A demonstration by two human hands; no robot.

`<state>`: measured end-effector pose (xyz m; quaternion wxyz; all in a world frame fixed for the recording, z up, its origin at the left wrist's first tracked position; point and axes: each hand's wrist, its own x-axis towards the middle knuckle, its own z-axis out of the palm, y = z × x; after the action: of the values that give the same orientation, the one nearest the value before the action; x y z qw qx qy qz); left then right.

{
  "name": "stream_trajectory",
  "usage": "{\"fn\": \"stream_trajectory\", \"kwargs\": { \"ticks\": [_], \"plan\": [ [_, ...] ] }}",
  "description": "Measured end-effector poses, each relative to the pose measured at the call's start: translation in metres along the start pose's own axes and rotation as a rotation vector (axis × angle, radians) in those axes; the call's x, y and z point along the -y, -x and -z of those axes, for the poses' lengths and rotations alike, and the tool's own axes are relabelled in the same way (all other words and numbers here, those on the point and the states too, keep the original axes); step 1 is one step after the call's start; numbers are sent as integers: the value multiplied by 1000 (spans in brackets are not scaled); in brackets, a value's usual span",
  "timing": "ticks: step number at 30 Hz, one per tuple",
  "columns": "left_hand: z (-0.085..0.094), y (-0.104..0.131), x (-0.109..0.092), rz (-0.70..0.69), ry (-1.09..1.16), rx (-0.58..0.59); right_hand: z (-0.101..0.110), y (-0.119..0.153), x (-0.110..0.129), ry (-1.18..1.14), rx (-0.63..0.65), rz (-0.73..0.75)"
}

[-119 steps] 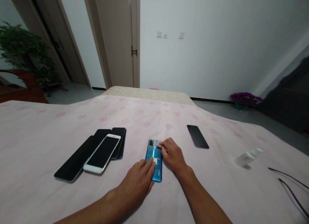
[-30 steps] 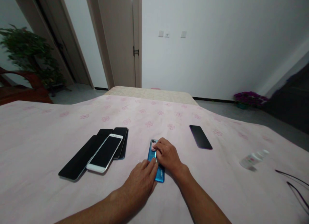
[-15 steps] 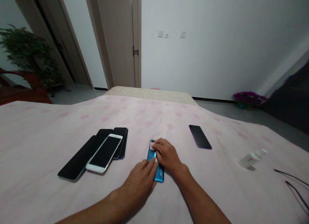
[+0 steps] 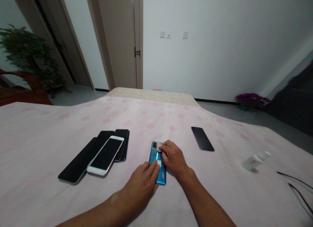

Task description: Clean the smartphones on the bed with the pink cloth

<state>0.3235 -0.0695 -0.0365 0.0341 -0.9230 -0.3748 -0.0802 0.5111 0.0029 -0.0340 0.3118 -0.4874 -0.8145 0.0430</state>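
Observation:
A blue smartphone (image 4: pixel 161 178) lies back up on the pink flowered sheet, its camera block at the far end. My left hand (image 4: pixel 143 177) holds it down from the left, fingers together across its lower half. A small white patch (image 4: pixel 159 163) on the phone's back shows beside those fingertips. Between the closed fingers of my right hand (image 4: pixel 174 157) is a small pink piece of cloth (image 4: pixel 158 147), pressed to the phone's back just right of the cameras. The thumb side of my left hand is hidden.
To the left, several dark-screened phones overlap, a white phone (image 4: pixel 105 156) on top. Another black phone (image 4: pixel 202 139) lies at the right. Farther right are a clear bottle (image 4: pixel 255 161) on its side and dark cables (image 4: pixel 299 196). A door and wall stand beyond the bed.
My right hand has slid the pink cloth slightly to the right, off the camera block, which now shows. My left hand and the phone stay in place.

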Motion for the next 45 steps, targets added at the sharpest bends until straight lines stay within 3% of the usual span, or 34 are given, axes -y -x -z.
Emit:
{"fn": "stream_trajectory", "kwargs": {
  "ticks": [5,9,15,26,32,41,45],
  "plan": [
    [1,0,0,10,9,-1,1,1,-8,73,-69,-121],
    [3,-1,-1,12,5,5,3,7,-5,15,-41,-96],
    [10,-2,-2,29,8,23,1,8,-9,17,-102,-121],
    [6,-4,-2,36,-10,24,6,14,-3,-97,-64,-170],
    [10,-3,-3,34,0,30,1,10,-9,-100,-126,-167],
    [12,-5,-3,20,-29,58,12,13,1,-115,-7,-170],
    [15,-5,-3,29,-17,82,7,12,-3,-124,-73,-182]
  ]
}}
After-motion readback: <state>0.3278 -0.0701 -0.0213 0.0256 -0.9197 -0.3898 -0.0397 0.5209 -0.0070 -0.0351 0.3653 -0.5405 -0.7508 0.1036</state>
